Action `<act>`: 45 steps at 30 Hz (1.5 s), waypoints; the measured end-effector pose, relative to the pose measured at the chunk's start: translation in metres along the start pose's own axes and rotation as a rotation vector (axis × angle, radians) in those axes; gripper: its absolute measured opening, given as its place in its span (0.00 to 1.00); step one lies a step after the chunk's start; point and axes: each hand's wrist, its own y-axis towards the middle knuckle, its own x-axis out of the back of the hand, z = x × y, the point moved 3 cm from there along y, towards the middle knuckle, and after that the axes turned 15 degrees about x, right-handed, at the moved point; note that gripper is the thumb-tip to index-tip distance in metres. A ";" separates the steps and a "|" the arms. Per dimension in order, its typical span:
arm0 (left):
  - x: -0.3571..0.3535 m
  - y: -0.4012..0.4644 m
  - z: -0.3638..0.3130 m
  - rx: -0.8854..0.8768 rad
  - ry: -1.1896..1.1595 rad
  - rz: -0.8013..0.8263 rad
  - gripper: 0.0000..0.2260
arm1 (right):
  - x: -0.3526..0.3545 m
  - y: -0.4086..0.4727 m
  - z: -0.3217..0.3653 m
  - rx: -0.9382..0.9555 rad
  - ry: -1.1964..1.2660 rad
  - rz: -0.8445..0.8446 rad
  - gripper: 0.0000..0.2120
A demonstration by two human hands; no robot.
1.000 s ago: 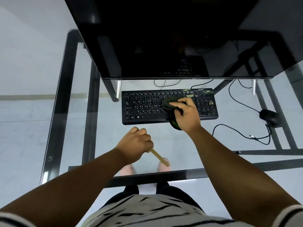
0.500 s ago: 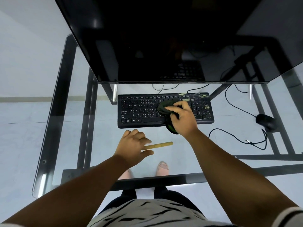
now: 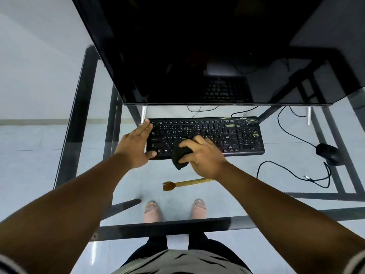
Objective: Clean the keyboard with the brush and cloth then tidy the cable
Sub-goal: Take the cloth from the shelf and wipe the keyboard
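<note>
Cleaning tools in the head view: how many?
2. The brush lies loose on the glass desk, near side of the keyboard. The dark cloth is in the right hand, on the keys.

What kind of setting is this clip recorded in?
Most likely a home or office computer workstation: a glass-topped desk with a dark frame carries a large switched-off monitor, a wired black keyboard and a mouse with a loose cable. Pale tiled floor shows through the glass.

Left hand (image 3: 136, 145) released brush (image 3: 185, 183), now bracing keyboard (image 3: 233, 135) left end
</note>
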 end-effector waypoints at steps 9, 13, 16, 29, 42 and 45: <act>0.004 0.004 0.006 -0.025 0.047 0.025 0.47 | 0.009 -0.051 -0.037 -0.153 0.016 -0.002 0.14; 0.004 0.004 0.003 -0.019 0.045 0.013 0.48 | 0.010 -0.044 -0.033 -0.212 -0.013 -0.050 0.16; 0.007 0.003 0.000 -0.007 0.063 -0.003 0.49 | 0.001 -0.005 -0.006 -0.164 0.023 -0.037 0.14; 0.018 0.000 -0.013 0.044 0.135 -0.018 0.53 | 0.010 -0.071 -0.044 -0.387 0.055 -0.221 0.17; 0.022 0.005 -0.017 0.049 0.196 0.004 0.56 | 0.002 -0.003 -0.015 -0.504 0.094 -0.060 0.24; 0.022 0.005 -0.018 0.056 0.186 0.007 0.55 | 0.001 -0.012 -0.019 -0.721 0.096 -0.215 0.22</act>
